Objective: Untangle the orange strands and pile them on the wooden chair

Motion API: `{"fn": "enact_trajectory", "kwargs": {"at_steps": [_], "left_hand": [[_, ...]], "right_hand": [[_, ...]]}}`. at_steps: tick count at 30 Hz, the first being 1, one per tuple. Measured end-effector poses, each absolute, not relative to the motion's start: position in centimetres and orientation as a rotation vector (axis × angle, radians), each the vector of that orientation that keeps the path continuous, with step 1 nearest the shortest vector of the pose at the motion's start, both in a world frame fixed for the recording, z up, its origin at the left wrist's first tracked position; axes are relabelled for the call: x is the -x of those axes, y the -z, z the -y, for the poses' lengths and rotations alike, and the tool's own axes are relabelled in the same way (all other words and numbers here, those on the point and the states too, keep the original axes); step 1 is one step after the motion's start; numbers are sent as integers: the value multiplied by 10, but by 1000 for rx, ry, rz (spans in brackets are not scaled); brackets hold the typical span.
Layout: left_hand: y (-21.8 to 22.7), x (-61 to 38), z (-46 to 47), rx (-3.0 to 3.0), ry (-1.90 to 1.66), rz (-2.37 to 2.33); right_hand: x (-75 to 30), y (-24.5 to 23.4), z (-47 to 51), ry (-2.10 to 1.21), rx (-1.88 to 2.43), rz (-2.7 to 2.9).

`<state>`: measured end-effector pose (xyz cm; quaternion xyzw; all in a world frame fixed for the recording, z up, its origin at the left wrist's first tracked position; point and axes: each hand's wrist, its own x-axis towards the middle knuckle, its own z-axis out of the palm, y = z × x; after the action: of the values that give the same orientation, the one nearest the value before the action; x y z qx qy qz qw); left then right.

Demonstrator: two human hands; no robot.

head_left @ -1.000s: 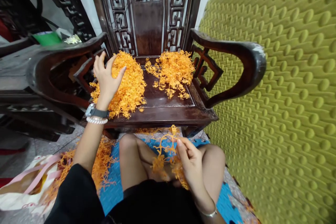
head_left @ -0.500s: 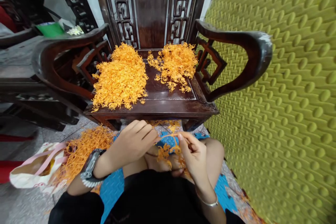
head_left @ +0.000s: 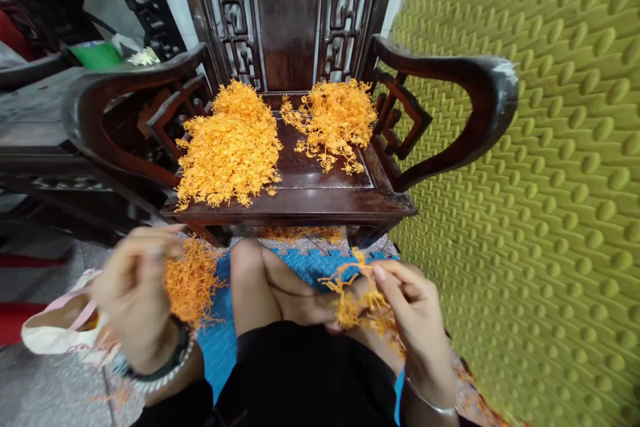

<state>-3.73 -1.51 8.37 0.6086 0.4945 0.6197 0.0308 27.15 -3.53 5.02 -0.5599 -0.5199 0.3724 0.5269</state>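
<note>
My right hand point(head_left: 417, 310) pinches an orange strand bunch point(head_left: 370, 280) between thumb and fingers; several curly strands and knotted tufts dangle from it above my crossed legs. Off to the left, my left hand point(head_left: 140, 293) is smeared by motion, a finger pointing right; whether it holds anything cannot be made out. It hovers over a heap of loose orange strands point(head_left: 193, 287) on the floor. Two piles of tufted orange pieces rest on the chair seat: a large left pile point(head_left: 230, 147) and a smaller right pile point(head_left: 340, 120).
A dark carved wooden chair point(head_left: 295, 201) stands before me, its armrests curving out at both sides. Beside it rises a yellow-green bumpy mat point(head_left: 530, 200). At left lies a white bag point(head_left: 47, 337) with pink handles. A blue foam mat point(head_left: 217, 360) is under me.
My left hand has let go of the strand and swung left over the floor heap. My right hand has shifted slightly right and down, still pinching the orange bunch.
</note>
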Motion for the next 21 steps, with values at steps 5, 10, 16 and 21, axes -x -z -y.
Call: {"fn": "enact_trajectory", "kwargs": {"at_steps": [5,10,16,21], "left_hand": [[-66,-10,4,-1969,-1620,-1233],[-56,-34,6,-1756,-1469,-1228],[-50,-43,12,-1616,-1409,-1177],[-38,-29,4,-1620,-1471,-1329]], "right_hand": [[-244,-52,22,-741,1372,1300],[-241,-52,21,-700,1381,1338],[-238,-47,21,-724,1401,1324],[-235,-39,19,-742,1393,1315]]}}
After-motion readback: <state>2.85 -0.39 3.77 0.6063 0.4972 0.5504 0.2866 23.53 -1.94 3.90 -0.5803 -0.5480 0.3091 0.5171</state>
